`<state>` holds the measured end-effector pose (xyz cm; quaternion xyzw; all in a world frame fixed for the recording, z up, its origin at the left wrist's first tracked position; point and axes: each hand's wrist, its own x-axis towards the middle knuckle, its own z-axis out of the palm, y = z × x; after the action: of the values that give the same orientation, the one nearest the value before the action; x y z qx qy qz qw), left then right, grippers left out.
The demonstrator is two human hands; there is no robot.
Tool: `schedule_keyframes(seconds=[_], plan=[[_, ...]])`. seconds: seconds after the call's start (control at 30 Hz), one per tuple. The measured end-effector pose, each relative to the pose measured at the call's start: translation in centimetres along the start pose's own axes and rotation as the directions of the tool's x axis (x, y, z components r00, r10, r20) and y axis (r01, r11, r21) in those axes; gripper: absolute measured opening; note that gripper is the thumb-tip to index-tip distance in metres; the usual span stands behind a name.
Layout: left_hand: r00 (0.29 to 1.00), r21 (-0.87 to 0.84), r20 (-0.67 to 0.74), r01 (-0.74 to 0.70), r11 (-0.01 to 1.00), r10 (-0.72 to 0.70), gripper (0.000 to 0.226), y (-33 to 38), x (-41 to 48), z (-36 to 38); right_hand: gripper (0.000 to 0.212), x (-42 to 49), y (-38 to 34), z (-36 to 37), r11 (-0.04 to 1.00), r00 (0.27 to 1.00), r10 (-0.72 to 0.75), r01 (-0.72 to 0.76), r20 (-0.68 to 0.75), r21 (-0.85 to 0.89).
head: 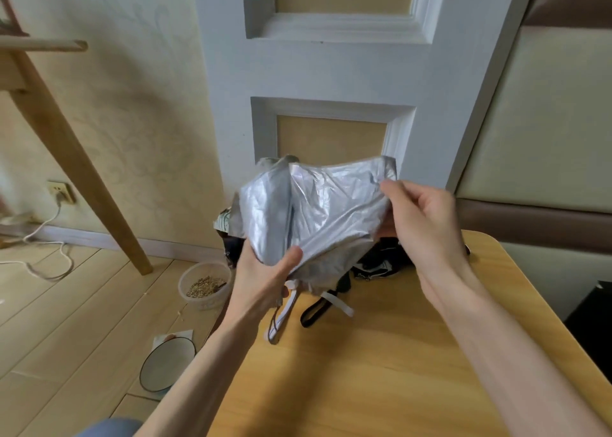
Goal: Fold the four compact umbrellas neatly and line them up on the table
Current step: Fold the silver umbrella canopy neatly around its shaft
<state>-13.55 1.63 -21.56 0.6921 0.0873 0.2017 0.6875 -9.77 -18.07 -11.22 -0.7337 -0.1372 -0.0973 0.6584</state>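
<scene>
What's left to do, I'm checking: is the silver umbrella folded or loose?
Loose: the silver umbrella is crumpled and unrolled, held between the left hand and right hand.

You can't read any words or numbers here. The black umbrella (pixel 376 265) lying on the table (pixel 364 370), just behind the silver umbrella (pixel 318 211), has some white marks on it. They are too small and blurry for you to tell if they are letters. A bit of printed cloth (pixel 222 220) peeks out on the left, too blurry to read.
</scene>
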Motion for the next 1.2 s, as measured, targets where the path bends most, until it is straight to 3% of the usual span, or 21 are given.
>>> schedule_keyframes(seconds=[0.1, 0.17, 0.3, 0.43, 0.57, 0.73, 0.87, 0.93, 1.07, 1.13, 1.2], plan=[[0.974, 0.066, 0.203, -0.120, 0.991, 0.104, 0.124, -0.4, 0.3, 0.3, 0.032, 0.5, -3.2, 1.1, 1.000, 0.995, -0.027, 0.026, 0.094, 0.015], [0.969, 0.165, 0.218, -0.156, 0.974, 0.118, 0.122, -0.9, 0.2, 0.9, 0.030, 0.9, -4.8, 2.6, 0.999, 0.979, -0.035, 0.037, 0.202, -0.006], [0.964, 0.232, 0.199, -0.220, 0.947, 0.175, 0.064, -2.0, -0.8, 2.1, 0.030, 2.5, -5.2, 6.4, 0.984, 0.955, 0.009, 0.044, 0.298, -0.170], [0.950, 0.273, 0.222, -0.276, 0.921, 0.219, 0.037, -1.8, -1.6, 2.1, 0.033, 3.8, -3.7, 8.6, 0.960, 0.948, 0.122, -0.038, 0.293, -0.278], [0.936, 0.423, 0.263, -0.329, 0.844, 0.233, 0.048, -1.5, -1.7, 1.8, 0.033, 4.8, -2.2, 8.9, 0.924, 0.952, 0.207, -0.116, 0.224, -0.363], [0.921, 0.588, 0.265, -0.388, 0.710, 0.284, 0.033, -1.0, -1.9, 1.9, 0.033, 5.1, -1.6, 8.7, 0.918, 0.953, 0.254, -0.184, 0.164, -0.352], [0.927, 0.735, 0.247, -0.369, 0.569, 0.282, 0.041, -0.6, -2.4, 2.2, 0.029, 5.1, -1.6, 8.8, 0.911, 0.927, 0.308, -0.221, 0.215, -0.349], [0.937, 0.748, 0.224, -0.342, 0.568, 0.268, 0.036, -0.5, -2.6, 2.2, 0.029, 5.2, -1.4, 8.6, 0.875, 0.888, 0.362, -0.218, 0.285, -0.432], [0.955, 0.728, 0.190, -0.292, 0.621, 0.227, 0.038, -0.3, -2.8, 2.1, 0.023, 5.4, -0.8, 7.2, 0.873, 0.813, 0.373, -0.144, 0.447, -0.467], [0.954, 0.712, 0.184, -0.296, 0.636, 0.238, 0.041, -0.2, -2.6, 2.0, 0.036, 5.4, 0.0, 5.9, 0.904, 0.826, 0.237, 0.006, 0.512, -0.428], [0.943, 0.693, 0.194, -0.326, 0.643, 0.270, 0.044, -0.1, -2.6, 1.8, 0.034, 5.4, 0.8, 4.9, 0.843, 0.860, 0.055, 0.232, 0.507, -0.485]])
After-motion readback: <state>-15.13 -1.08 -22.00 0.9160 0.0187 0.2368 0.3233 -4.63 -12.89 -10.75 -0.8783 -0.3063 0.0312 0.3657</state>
